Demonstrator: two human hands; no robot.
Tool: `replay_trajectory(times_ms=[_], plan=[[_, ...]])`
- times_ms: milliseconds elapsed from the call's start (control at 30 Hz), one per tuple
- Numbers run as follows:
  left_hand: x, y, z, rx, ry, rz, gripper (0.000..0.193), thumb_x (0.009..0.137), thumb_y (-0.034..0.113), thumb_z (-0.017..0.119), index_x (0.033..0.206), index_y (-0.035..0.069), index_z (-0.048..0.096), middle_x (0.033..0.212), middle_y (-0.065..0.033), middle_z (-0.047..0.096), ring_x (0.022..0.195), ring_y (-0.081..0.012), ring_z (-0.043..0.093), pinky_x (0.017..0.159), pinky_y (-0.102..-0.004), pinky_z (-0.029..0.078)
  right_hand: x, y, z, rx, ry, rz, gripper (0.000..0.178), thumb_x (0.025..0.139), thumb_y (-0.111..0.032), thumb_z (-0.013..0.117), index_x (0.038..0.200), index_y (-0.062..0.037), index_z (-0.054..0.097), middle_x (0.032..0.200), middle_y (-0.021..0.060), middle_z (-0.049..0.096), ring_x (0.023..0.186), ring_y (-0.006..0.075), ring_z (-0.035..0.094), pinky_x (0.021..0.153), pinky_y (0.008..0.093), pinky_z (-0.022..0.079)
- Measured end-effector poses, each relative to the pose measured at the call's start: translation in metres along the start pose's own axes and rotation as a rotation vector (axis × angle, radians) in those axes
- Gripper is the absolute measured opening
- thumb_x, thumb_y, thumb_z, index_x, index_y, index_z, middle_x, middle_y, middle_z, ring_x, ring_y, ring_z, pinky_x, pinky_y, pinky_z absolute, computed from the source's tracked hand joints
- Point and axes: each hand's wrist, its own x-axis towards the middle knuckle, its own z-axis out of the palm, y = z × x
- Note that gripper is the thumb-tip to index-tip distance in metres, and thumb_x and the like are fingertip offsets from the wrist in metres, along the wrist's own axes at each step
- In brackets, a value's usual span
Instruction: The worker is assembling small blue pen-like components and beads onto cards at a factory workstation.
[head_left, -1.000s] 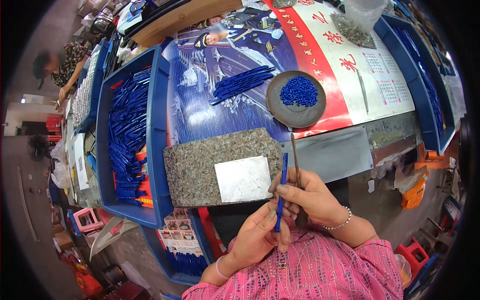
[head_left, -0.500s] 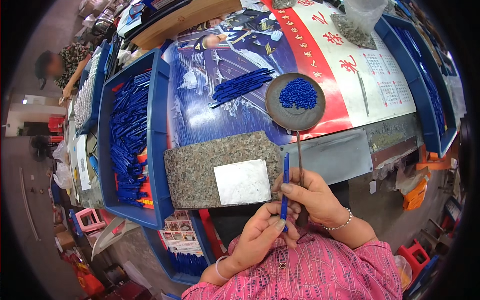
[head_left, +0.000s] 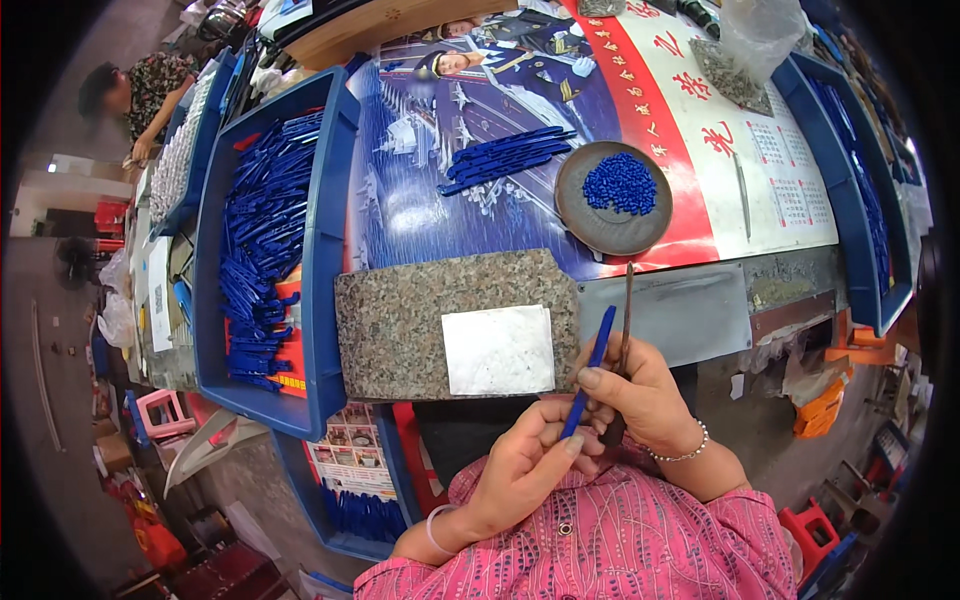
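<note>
A slim blue plastic strip (head_left: 601, 342) slants between my two hands above my lap, its upper end leaning right. The fingers and thumb of my left hand (head_left: 515, 472) are closed round its lower end. My right hand (head_left: 648, 400) pinches the strip higher up and also grips a thin brown rod (head_left: 627, 315) that points up toward the table. Its tip lies just below a round dark dish (head_left: 572, 222), which holds a heap of small blue pellets (head_left: 620, 184). Near my hands, a white paper pad (head_left: 497, 352) rests on a speckled stone slab (head_left: 388, 320).
Blue strips (head_left: 505, 158) lie piled on a poster-covered table. A deep blue bin (head_left: 333, 210) full of strips stands left, with another bin (head_left: 402, 485) lower down. At right are metal tweezers (head_left: 743, 195) and a further bin (head_left: 845, 205). Another person (head_left: 152, 98) is at far left.
The blue strip has gone from nearly upright to leaning right. My view has shifted, so the table things appear a little farther right and higher. Both hands keep their hold.
</note>
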Motion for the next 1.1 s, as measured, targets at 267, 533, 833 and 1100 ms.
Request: replay_trajectory(times_ms=[267, 533, 833, 1100], plan=[[-0.011, -0.005, -0.004, 0.293, 0.14, 0.113, 0.024, 0.089, -0.002, 0.046, 0.112, -0.006, 0.039, 0.097, -0.0194, 0.06, 0.085, -0.019, 0.062, 0.075, -0.0273, 0.051, -0.005, 0.002, -0.003, -0.027, -0.013, -0.051, 0.017, 0.08, -0.01, 0.065, 0.081, -0.0031, 0.049, 0.058, 0.0024, 0.051, 0.042, 0.0081, 0.048, 0.039, 0.0197, 0.04], [-0.013, 0.007, -0.002, 0.049, 0.095, -0.023, 0.017, 0.088, -0.003, 0.047, 0.104, -0.008, 0.046, 0.086, -0.0171, 0.064, 0.073, -0.0183, 0.064, 0.068, -0.028, 0.054, -0.016, 0.004, -0.007, 0.068, 0.034, -0.012, 0.015, 0.083, -0.012, 0.061, 0.086, -0.001, 0.051, 0.059, 0.0056, 0.055, 0.041, 0.0067, 0.046, 0.037, 0.0197, 0.039], [-0.009, 0.003, 0.004, 0.035, 0.027, -0.146, 0.015, 0.088, -0.001, 0.049, 0.101, -0.007, 0.047, 0.084, -0.0168, 0.064, 0.072, -0.0177, 0.064, 0.066, -0.0277, 0.054, -0.032, 0.018, -0.024, 0.205, 0.114, -0.052, 0.013, 0.082, -0.01, 0.061, 0.08, 0.0003, 0.053, 0.056, 0.0076, 0.054, 0.037, 0.0083, 0.042, 0.034, 0.0207, 0.036], [-0.004, 0.004, 0.011, 0.075, 0.021, -0.188, 0.012, 0.088, 0.0, 0.048, 0.098, -0.005, 0.047, 0.08, -0.0137, 0.063, 0.068, -0.016, 0.063, 0.063, -0.0254, 0.053, -0.037, 0.026, -0.029, 0.297, 0.157, -0.041, 0.014, 0.081, -0.011, 0.061, 0.077, -0.0014, 0.051, 0.055, 0.0065, 0.052, 0.037, 0.0083, 0.04, 0.034, 0.0228, 0.036]])
